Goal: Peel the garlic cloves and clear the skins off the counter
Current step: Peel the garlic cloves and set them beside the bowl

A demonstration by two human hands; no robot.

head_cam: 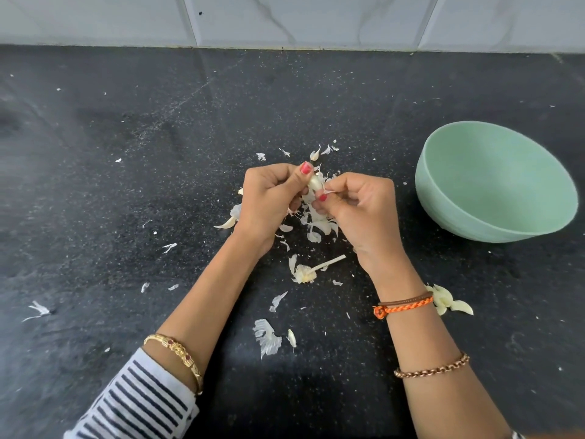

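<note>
My left hand [269,198] grips a pale garlic clove [315,184] between thumb and fingers, just above the black counter. My right hand [357,204] pinches a strip of thin skin [329,192] at the clove's side. Under and around both hands lie several white skin pieces [316,223]. The garlic stem with its root base [308,272] lies on the counter between my wrists. More skins [267,337] lie nearer to me, and a few pale pieces [449,301] sit beside my right wrist.
A mint-green bowl [468,229] stands on the counter to the right, and no contents show in it. The black speckled counter [126,185] runs back to a white tiled wall [285,20]. Small skin flecks are scattered over the left side.
</note>
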